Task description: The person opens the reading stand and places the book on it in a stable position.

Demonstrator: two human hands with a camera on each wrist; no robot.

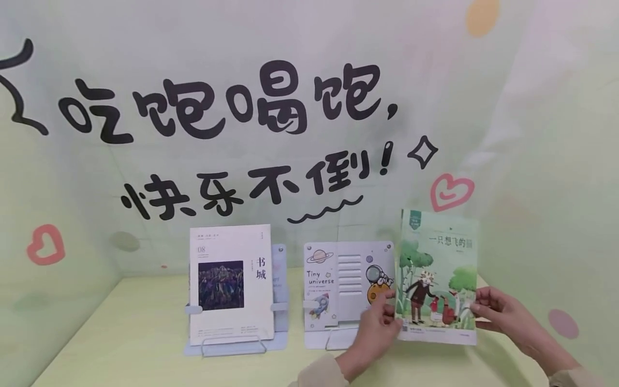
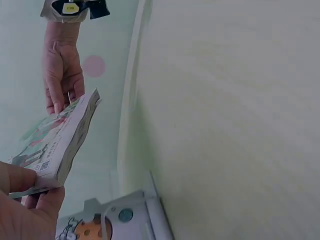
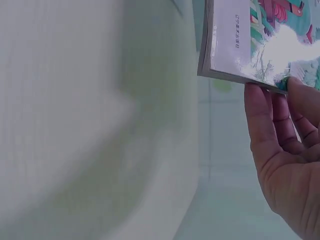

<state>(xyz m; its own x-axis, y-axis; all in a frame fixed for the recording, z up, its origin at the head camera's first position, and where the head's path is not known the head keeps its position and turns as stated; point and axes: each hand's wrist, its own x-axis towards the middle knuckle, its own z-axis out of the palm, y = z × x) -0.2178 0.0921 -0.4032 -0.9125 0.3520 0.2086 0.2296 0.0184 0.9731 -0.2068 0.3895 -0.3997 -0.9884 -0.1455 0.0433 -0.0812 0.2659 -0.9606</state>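
Both hands hold a green picture book (image 1: pixel 437 279) upright, its illustrated cover toward the head camera. My left hand (image 1: pixel 372 330) pinches its lower left edge, thumb on the cover, as the left wrist view also shows. On the opposite side my right hand (image 1: pixel 512 322) grips the right edge between thumb and fingers. In the left wrist view the book's page block (image 2: pixel 80 137) hangs above the table. Just left of the book stands a white bookstand (image 1: pixel 353 290) with "Tiny universe" and an astronaut printed on it, holding no book.
Farther left, a white book (image 1: pixel 232 322) with a dark square picture rests on a second, pale blue stand (image 1: pixel 280 290), held by clips and a wire support. The pale table (image 1: pixel 126 333) meets a backdrop (image 1: pixel 300 32) with large black lettering and hearts.
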